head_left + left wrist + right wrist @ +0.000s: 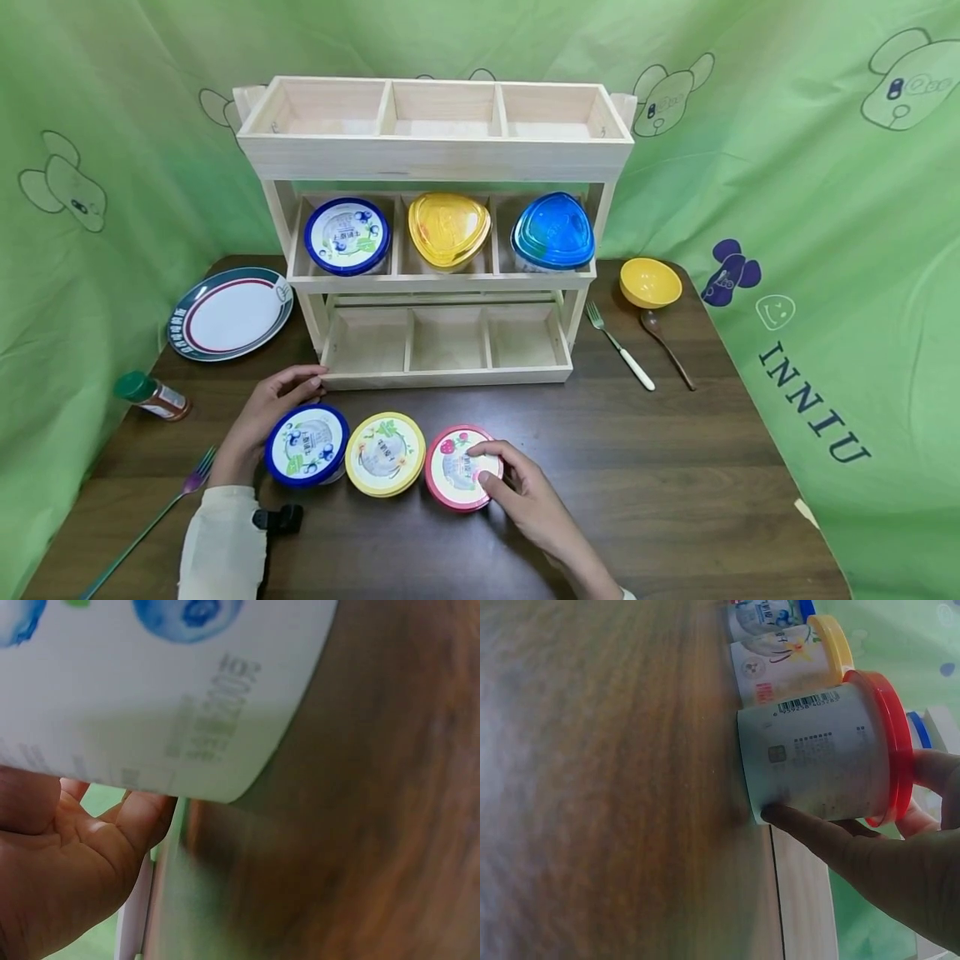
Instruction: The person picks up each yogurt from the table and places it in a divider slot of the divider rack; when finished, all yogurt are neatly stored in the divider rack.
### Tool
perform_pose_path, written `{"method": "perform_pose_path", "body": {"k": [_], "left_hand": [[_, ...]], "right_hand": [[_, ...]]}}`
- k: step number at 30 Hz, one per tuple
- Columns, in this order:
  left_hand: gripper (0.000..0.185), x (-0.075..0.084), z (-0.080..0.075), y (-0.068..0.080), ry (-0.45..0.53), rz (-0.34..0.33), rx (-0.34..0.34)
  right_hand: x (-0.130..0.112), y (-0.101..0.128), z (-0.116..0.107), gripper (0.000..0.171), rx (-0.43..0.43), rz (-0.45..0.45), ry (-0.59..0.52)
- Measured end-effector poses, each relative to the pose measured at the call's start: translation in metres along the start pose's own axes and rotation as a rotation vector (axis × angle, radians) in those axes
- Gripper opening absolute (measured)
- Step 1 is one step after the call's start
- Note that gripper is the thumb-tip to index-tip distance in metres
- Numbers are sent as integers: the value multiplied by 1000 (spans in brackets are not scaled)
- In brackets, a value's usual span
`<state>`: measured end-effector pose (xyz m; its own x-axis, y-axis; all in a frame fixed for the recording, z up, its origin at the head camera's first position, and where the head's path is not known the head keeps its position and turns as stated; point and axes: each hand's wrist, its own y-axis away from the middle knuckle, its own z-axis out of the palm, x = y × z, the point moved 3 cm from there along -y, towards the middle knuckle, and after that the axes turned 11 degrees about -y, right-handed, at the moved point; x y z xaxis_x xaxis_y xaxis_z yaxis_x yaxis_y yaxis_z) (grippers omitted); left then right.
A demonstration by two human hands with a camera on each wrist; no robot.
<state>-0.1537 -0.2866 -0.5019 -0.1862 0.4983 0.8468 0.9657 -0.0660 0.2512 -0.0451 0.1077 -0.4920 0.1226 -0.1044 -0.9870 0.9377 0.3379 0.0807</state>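
Three round tubs stand in a row near the table's front: a blue-lidded tub (306, 444), a yellow-lidded tub (385, 454) and a red-lidded tub (459, 467). My left hand (279, 407) curls round the back and left side of the blue-lidded tub (150, 690), with a finger (142, 817) against its lower wall. My right hand (495, 475) grips the red-lidded tub (817, 757), thumb (810, 829) on its wall and fingers over the lid's rim. Both tubs stand on the table.
A three-tier wooden rack (435, 150) stands behind; its middle tier holds a blue-lidded tub (347, 236), a yellow container (448, 229) and a blue container (553, 232). Around it lie a plate (228, 312), spice bottle (153, 396), purple fork (150, 525), yellow bowl (649, 282), fork (618, 346) and spoon (666, 337).
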Motion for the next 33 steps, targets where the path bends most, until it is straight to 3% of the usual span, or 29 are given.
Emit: {"method": "perform_pose_path", "body": {"k": [8, 20, 33], "left_hand": [[48, 0, -1, -1, 0, 1, 4], [47, 0, -2, 0, 8, 1, -3], [48, -3, -1, -2, 6, -9, -5]], "right_hand": [[-3, 5, -14, 28, 71, 13, -24], [-21, 24, -55, 25, 291, -3, 16], [-48, 29, -103, 25, 466, -75, -107]]}}
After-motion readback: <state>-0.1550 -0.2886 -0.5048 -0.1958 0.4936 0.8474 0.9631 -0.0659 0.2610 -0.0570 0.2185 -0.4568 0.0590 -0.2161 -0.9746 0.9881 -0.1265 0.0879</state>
